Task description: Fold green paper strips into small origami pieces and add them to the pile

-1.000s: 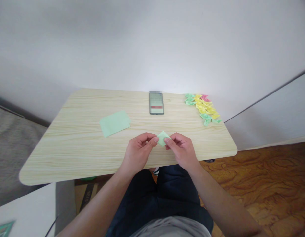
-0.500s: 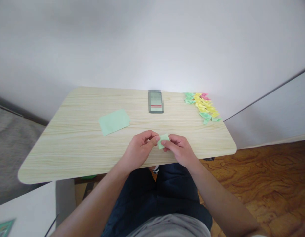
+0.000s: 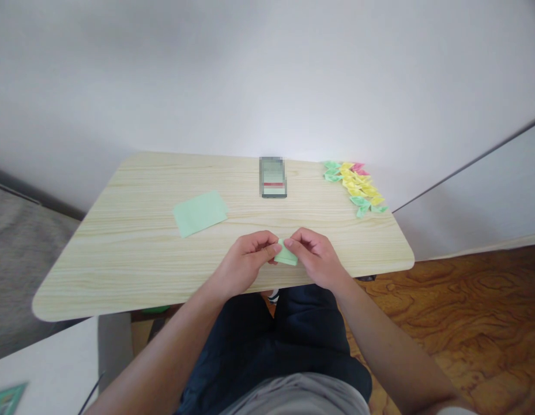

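Note:
A small folded piece of green paper [image 3: 286, 256] is held between my two hands above the front part of the table. My left hand [image 3: 250, 259] pinches its left side between thumb and fingers. With thumb and fingertips, my right hand [image 3: 314, 256] grips its upper right edge. A folded strip shows along the paper's lower edge; the fingers cover its upper corners. Farther left, flat green paper sheets [image 3: 200, 213] lie on the wood-grain table [image 3: 133, 248].
A phone-like device [image 3: 273, 177], its screen blurred, lies near the wall. At the table's right side sits a group of folded paper pieces, yellow [image 3: 358, 183], green [image 3: 332, 171] and pink [image 3: 360, 168]. A white surface [image 3: 55, 351] stands at lower left.
The folded green paper has turned in my hands, and its folded strip now faces me. My right hand has shifted its grip to the upper edge. The sheets on the table have not moved.

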A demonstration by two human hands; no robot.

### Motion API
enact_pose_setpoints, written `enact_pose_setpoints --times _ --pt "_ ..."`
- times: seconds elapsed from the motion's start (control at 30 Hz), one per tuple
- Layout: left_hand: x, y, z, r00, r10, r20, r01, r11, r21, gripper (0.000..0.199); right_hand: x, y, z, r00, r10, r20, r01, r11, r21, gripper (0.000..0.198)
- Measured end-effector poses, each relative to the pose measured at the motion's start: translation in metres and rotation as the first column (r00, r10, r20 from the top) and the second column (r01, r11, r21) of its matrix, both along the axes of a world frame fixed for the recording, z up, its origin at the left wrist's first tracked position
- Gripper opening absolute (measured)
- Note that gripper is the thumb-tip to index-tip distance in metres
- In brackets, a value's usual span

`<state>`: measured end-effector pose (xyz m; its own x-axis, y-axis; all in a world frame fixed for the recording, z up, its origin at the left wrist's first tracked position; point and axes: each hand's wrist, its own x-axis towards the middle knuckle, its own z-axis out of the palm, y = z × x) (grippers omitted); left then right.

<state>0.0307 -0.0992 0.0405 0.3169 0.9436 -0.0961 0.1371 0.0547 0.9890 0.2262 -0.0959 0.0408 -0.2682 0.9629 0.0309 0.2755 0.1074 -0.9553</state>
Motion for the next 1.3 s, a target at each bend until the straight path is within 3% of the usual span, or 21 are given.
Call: enact_pose_setpoints --times 0.1,0.2,0.37,0.47,0.6,0.73,0.93,1.13,1.3 --pt "0.004 -0.002 -0.004 0.999 0.043 0.026 -0.044 0.999 0.004 0.025 -0.004 -0.002 -0.004 0.997 -0.074 -0.013 0.074 0.997 0.023 0.038" --pt "0.007 -0.004 -0.01 0.993 0.101 0.067 -0.104 0.993 0.048 0.022 -0.006 -0.004 -0.01 0.99 -0.136 -0.047 0.134 0.99 -0.042 0.04" --pt "0.006 -0.005 -0.018 0.993 0.115 0.01 -0.116 0.987 0.115 0.021 0.0 -0.006 -0.016 0.989 -0.089 -0.12 0.073 0.989 -0.132 0.031" --pt "0.006 -0.004 -0.021 0.969 0.145 -0.2 -0.098 0.969 0.226 0.016 0.005 -0.007 -0.017 0.998 -0.058 0.008 0.058 0.997 -0.049 0.025" --pt "0.007 -0.007 -0.025 0.821 0.235 -0.52 0.02 0.899 0.438 0.013 0.006 -0.01 -0.023 0.956 -0.07 0.284 0.028 0.989 0.148 0.01" --pt "0.006 -0.014 -0.029 0.704 0.338 -0.625 0.111 0.816 0.567 0.013 0.005 -0.016 -0.032 0.872 -0.139 0.47 -0.045 0.932 0.359 0.012" --pt "0.003 -0.032 -0.033 0.751 0.277 -0.6 0.213 0.758 0.616 0.02 0.013 -0.032 -0.039 0.853 -0.116 0.509 -0.142 0.887 0.44 0.017" --pt "-0.004 -0.053 -0.036 0.743 0.267 -0.614 0.223 0.766 0.604 0.024 0.023 -0.046 -0.036 0.841 -0.037 0.539 -0.238 0.87 0.431 0.027" --pt "-0.011 -0.053 -0.038 0.758 0.265 -0.596 0.224 0.753 0.619 0.022 0.031 -0.041 -0.034 0.844 0.028 0.536 -0.311 0.84 0.445 0.027"
